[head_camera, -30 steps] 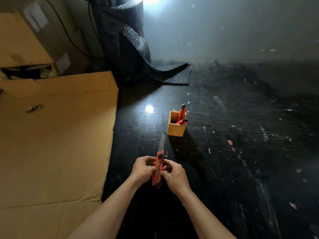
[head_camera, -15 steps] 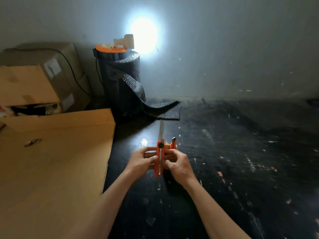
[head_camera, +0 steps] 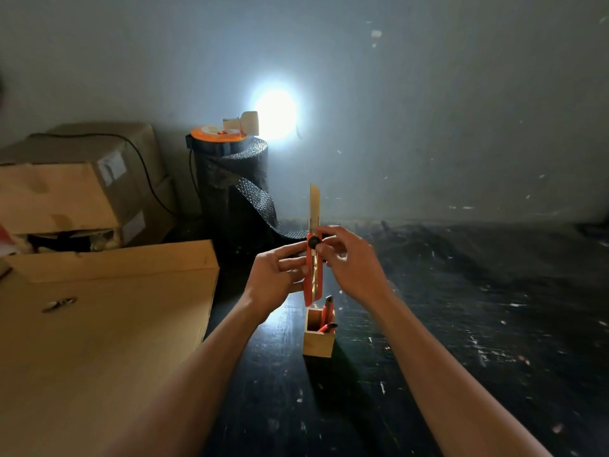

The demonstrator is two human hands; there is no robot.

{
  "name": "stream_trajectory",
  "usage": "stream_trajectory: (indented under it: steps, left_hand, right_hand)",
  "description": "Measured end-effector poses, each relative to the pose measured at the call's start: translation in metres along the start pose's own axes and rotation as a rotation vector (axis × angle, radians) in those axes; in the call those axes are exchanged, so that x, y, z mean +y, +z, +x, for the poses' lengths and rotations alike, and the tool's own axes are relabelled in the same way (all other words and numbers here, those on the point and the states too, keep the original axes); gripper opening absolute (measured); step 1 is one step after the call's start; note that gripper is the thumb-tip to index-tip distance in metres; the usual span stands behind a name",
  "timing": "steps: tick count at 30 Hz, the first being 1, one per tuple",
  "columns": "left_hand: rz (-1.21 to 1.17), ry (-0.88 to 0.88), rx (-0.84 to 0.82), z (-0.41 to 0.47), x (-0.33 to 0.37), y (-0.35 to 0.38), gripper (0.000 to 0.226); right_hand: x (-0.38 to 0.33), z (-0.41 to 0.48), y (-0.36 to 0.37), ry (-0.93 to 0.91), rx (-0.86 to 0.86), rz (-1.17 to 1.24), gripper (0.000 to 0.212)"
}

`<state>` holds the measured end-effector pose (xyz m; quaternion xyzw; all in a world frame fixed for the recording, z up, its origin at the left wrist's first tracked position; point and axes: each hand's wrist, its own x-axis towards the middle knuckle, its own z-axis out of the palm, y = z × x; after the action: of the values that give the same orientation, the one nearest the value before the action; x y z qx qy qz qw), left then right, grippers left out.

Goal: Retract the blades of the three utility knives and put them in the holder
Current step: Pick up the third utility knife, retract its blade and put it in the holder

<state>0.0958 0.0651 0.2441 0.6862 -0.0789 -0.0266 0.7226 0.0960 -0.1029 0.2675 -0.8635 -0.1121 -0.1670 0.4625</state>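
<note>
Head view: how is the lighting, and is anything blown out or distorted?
Head view: dim overall; the lamp throws a blown-out glare patch on the wall; a small reflection shines on the black table; wide-angle bending at the edges; the utility knife and both hands stay readable.

Orange utility knife (head_camera: 313, 268) upright with blade out, gripped by left hand (head_camera: 275, 280) and right hand (head_camera: 351, 262), above wooden holder (head_camera: 318, 338) with two knives (head_camera: 328, 316), dark bench (head_camera: 461, 324)
</note>
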Motion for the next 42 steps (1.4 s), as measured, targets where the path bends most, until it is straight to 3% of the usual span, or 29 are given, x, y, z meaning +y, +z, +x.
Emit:
stream_trajectory:
  steps: [5, 34, 42]
  left_hand:
    - [0.026, 0.069, 0.011, 0.002, 0.014, 0.0, 0.045]
    - [-0.192, -0.114, 0.001, -0.004, 0.035, -0.005, 0.04]
    - [-0.178, -0.073, 0.017, -0.004, 0.04, -0.001, 0.04]
  right_hand:
    - [-0.014, 0.006, -0.008, -0.073, 0.024, -0.066, 0.022]
    - [-0.021, -0.028, -0.023, -0.116, -0.071, -0.137, 0.021]
    - [-0.028, -0.025, -0.019, -0.063, -0.033, -0.024, 0.019]
